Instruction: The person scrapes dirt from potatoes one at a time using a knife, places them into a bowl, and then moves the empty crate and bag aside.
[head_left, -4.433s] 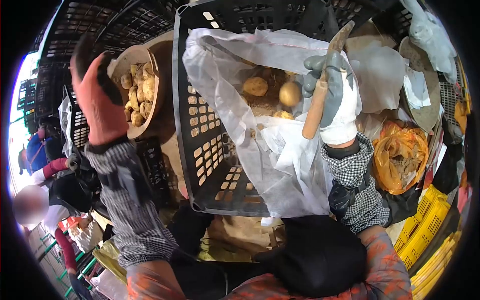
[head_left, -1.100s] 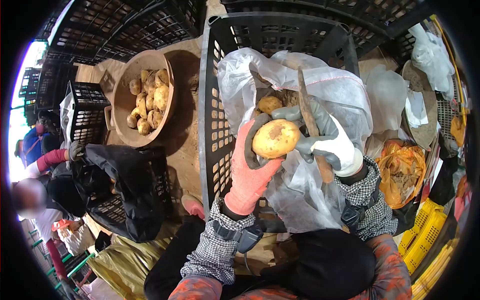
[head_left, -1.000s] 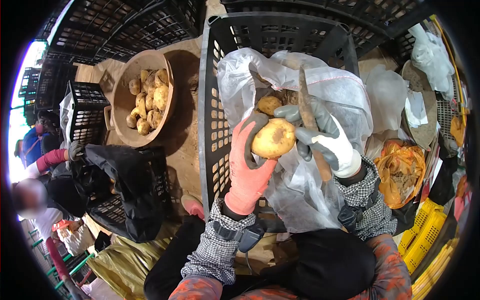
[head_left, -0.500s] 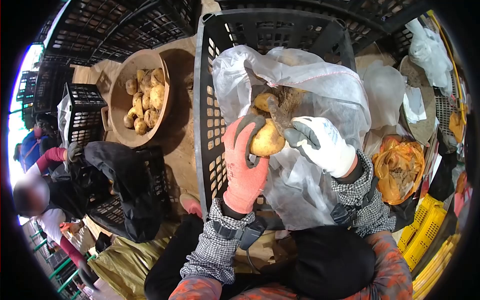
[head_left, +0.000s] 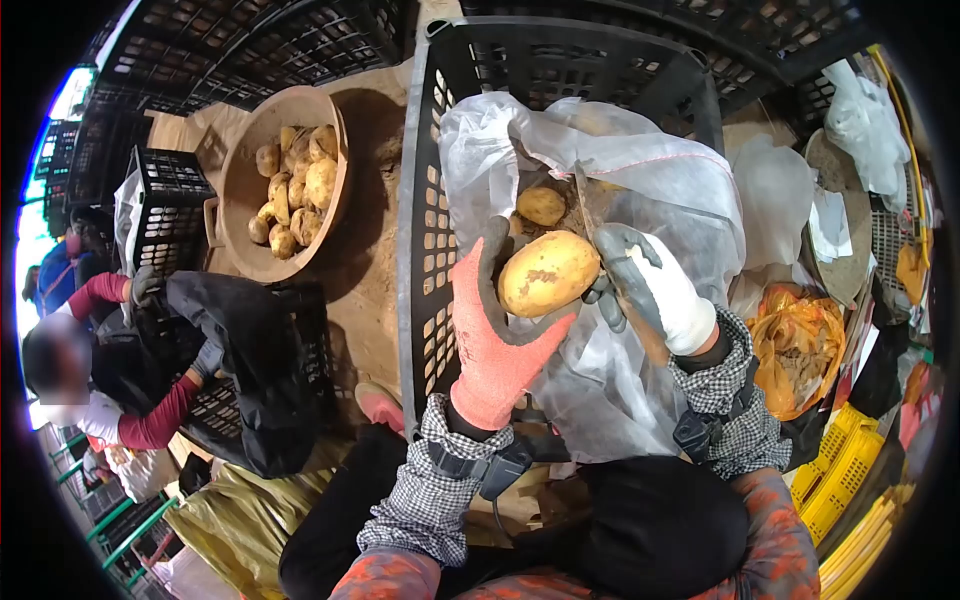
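Note:
My left hand [head_left: 505, 320], in a coral glove with grey fingertips, holds a large yellow potato [head_left: 548, 273] with brown dirt patches between thumb and fingers. At the potato's right side, my right hand [head_left: 650, 285], in a white and grey glove, grips a knife [head_left: 640, 325]. Its thin blade points up and away past the potato, and its brownish lower part shows below the fingers. Beneath both hands is a white mesh sack [head_left: 640, 165], opened inside a black plastic crate [head_left: 408, 300]. Another potato [head_left: 541, 206] lies in the sack's opening.
A tan basin [head_left: 240, 180] with several potatoes stands at left. A co-worker [head_left: 150, 425] handles a black bag [head_left: 250, 390] over a crate. An orange bag [head_left: 795, 345] and yellow crates [head_left: 838, 460] sit at right; black crates [head_left: 280, 45] line the back.
The potato has turned in my left hand and shows a broader side. My right hand has shifted slightly right, with the knife more upright. The co-worker's lower arm has risen to the black bag.

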